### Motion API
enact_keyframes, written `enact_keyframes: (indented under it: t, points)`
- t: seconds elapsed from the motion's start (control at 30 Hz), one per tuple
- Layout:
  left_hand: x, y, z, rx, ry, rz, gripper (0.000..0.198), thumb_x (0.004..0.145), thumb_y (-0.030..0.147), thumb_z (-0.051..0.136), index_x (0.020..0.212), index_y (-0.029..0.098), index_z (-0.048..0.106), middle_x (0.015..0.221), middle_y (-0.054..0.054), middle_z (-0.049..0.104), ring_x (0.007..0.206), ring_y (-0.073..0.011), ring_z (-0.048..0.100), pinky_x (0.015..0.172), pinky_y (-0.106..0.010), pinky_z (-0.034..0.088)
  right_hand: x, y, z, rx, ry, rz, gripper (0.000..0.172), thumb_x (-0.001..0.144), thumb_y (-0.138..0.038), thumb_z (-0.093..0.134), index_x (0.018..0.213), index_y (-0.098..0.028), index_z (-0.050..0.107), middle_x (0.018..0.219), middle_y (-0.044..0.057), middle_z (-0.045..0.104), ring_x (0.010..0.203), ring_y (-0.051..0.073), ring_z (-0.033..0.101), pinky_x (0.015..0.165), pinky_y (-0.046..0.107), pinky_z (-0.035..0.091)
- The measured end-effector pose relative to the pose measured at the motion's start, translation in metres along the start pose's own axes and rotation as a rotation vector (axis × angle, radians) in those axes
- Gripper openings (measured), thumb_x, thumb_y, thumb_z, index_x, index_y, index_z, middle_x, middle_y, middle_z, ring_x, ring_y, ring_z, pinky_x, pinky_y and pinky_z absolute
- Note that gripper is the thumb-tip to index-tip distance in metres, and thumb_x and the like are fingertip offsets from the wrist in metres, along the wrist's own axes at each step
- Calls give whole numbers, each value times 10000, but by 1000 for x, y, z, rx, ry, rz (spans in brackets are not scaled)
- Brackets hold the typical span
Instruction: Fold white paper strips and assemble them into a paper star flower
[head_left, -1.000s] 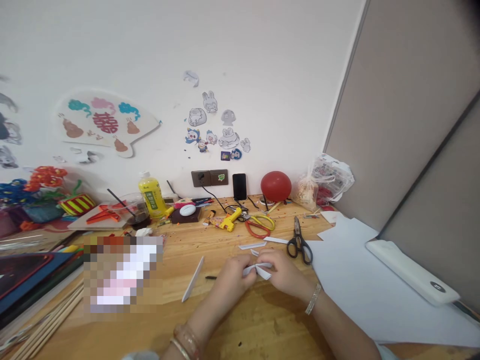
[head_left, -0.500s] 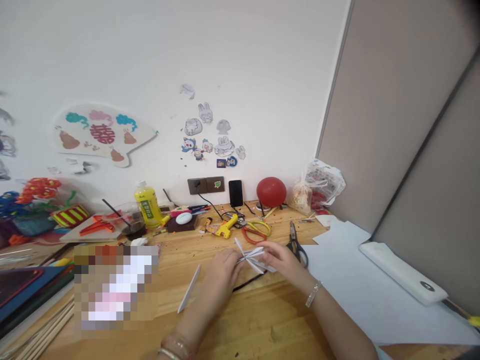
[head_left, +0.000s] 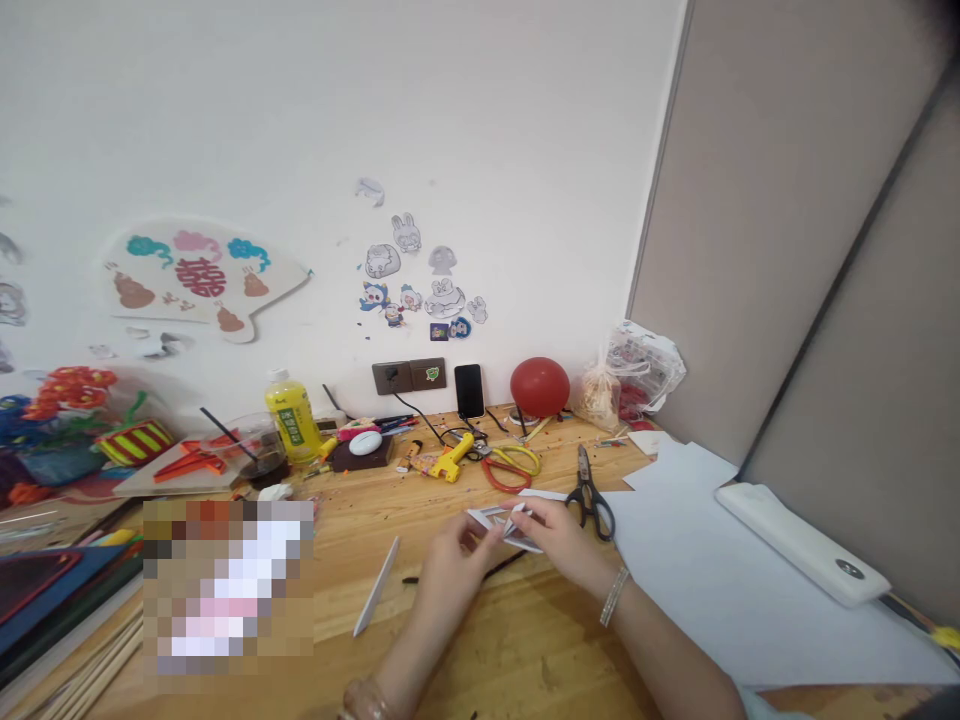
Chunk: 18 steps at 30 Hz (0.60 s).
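Both of my hands meet over the wooden table (head_left: 480, 650) around a small folded white paper piece (head_left: 501, 522). My left hand (head_left: 452, 566) pinches its left side with closed fingers. My right hand (head_left: 559, 535) grips its right side, fingers curled on the paper. A thin black stick (head_left: 495, 572) lies on the table just under the hands. A loose white paper strip (head_left: 376, 597) lies to the left of my left hand. Black scissors (head_left: 590, 487) rest right beside my right hand.
Large white paper sheets (head_left: 720, 580) and a white power bank (head_left: 802, 545) lie at the right. Along the wall stand a yellow glue gun (head_left: 452, 460), red-and-yellow scissors (head_left: 510, 465), a red balloon (head_left: 539, 386), a phone (head_left: 469, 390), a yellow bottle (head_left: 292, 417). Wooden sticks (head_left: 82, 665) lie front left.
The paper piece has been turned and refolded between my hands, which shifted slightly; the camera view tilted down and left a little.
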<state>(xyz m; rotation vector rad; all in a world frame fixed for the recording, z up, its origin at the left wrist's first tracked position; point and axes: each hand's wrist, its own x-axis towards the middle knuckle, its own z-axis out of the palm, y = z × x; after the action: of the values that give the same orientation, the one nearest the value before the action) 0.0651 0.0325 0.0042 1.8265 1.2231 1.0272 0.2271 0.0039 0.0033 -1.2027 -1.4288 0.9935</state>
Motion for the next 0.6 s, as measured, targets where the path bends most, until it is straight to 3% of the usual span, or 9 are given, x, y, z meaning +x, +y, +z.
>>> enact_keyframes:
  t: [0.07, 0.1, 0.13, 0.2, 0.27, 0.4, 0.5, 0.6]
  points:
    - [3, 1, -6, -22, 168, -50, 322, 642, 458, 616, 732, 150, 586, 674, -31, 595, 632, -183, 529, 584, -268, 389, -1, 2, 0, 36, -89, 8, 415, 758, -459, 562, 1051, -169, 607, 892, 57, 648, 828, 219, 604, 754, 352, 468]
    - [5, 2, -9, -73, 149, -19, 339, 615, 438, 646, 788, 152, 589, 743, -41, 607, 669, -185, 540, 612, -273, 403, -1, 3, 1, 49, -134, 6, 419, 756, -444, 573, 1079, -179, 594, 892, 51, 644, 812, 210, 606, 743, 346, 473]
    - [6, 3, -12, -129, 46, 11, 347, 593, 415, 672, 809, 153, 598, 762, -43, 613, 694, -187, 546, 641, -279, 411, -1, 4, 2, 55, -171, 1, 421, 750, -425, 589, 1098, -188, 581, 887, 45, 639, 794, 201, 606, 728, 337, 477]
    - [6, 3, -15, -261, -296, 32, 306, 644, 395, 648, 829, 152, 624, 761, -46, 622, 715, -183, 553, 669, -279, 416, -1, 6, 4, 64, -197, 0, 428, 732, -391, 622, 1107, -196, 552, 843, 28, 629, 757, 182, 603, 687, 309, 480]
    - [5, 1, -16, -353, -480, 19, 324, 677, 380, 637, 903, 148, 631, 708, -25, 599, 672, -158, 532, 634, -256, 403, 0, 9, 6, 70, -168, 11, 399, 738, -379, 620, 1077, -196, 520, 750, -1, 606, 707, 164, 599, 646, 281, 473]
    - [1, -5, -13, -400, -546, -2, 437, 646, 332, 692, 1027, 151, 577, 676, 24, 520, 596, -102, 450, 570, -212, 358, 0, 12, 6, 87, -177, 15, 319, 766, -392, 586, 989, -199, 465, 664, -37, 562, 663, 144, 591, 614, 252, 448]
    - [0, -8, -13, -479, -578, -18, 372, 644, 327, 701, 935, 168, 532, 763, 17, 541, 607, -85, 462, 569, -199, 358, 0, 11, 5, 116, -216, 18, 333, 746, -389, 612, 970, -200, 454, 681, -39, 567, 660, 138, 589, 608, 246, 446]
    - [2, -6, -12, -540, -461, -28, 326, 647, 374, 688, 775, 178, 462, 702, 33, 543, 601, -88, 487, 543, -188, 349, 1, 10, 4, 106, -137, 20, 302, 747, -416, 601, 911, -194, 481, 686, -34, 564, 653, 134, 580, 609, 250, 457]
